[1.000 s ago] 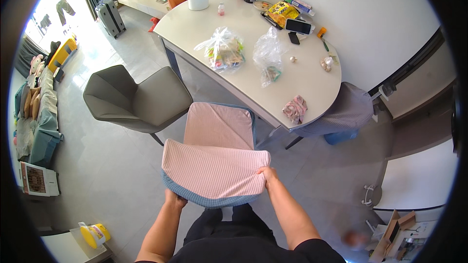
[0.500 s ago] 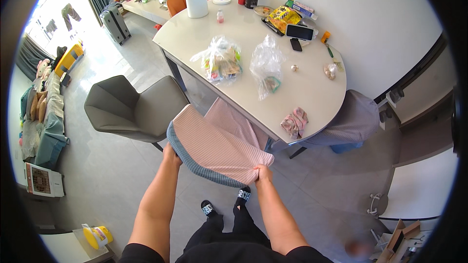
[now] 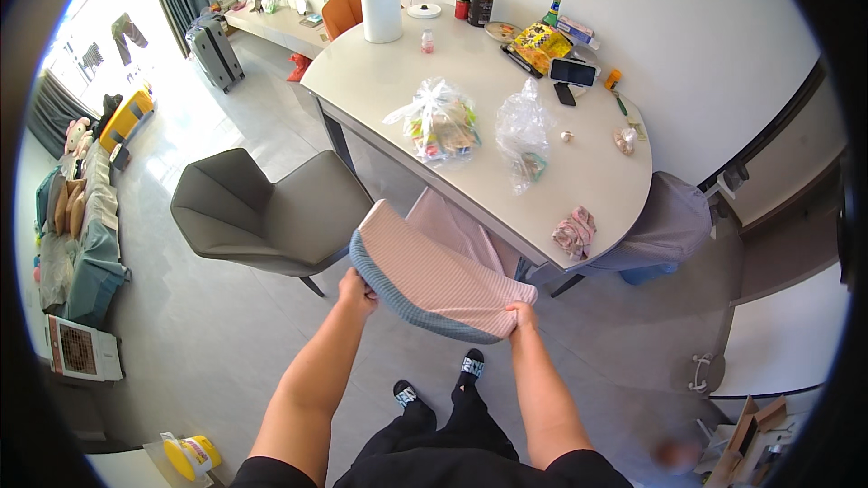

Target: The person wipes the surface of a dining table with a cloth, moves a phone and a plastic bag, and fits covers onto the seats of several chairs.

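Note:
A pink ribbed chair cover (image 3: pixel 443 280) with a blue-grey band stretches between my hands, in front of the table. It appears to sit over a chair's backrest; more pink ribbed cloth (image 3: pixel 457 226) shows behind it, partly under the tabletop. My left hand (image 3: pixel 358 291) is closed on the cover's left edge, by the blue-grey band. At the right corner, my right hand (image 3: pixel 523 316) grips the cover with the thumb on top. The fingers of both hands are partly hidden by the fabric.
A grey chair (image 3: pixel 271 208) stands to the left. The white table (image 3: pixel 362 77) bears two clear plastic bags (image 3: pixel 443 126), a crumpled pink cloth (image 3: pixel 575 233), a phone (image 3: pixel 573 72) and a white canister (image 3: pixel 382 14). Another covered chair (image 3: pixel 665 221) is at the right end.
The view has shifted, so the table and chairs appear slightly further right. Both hands keep their hold on the cover, which looks slightly lower and flatter.

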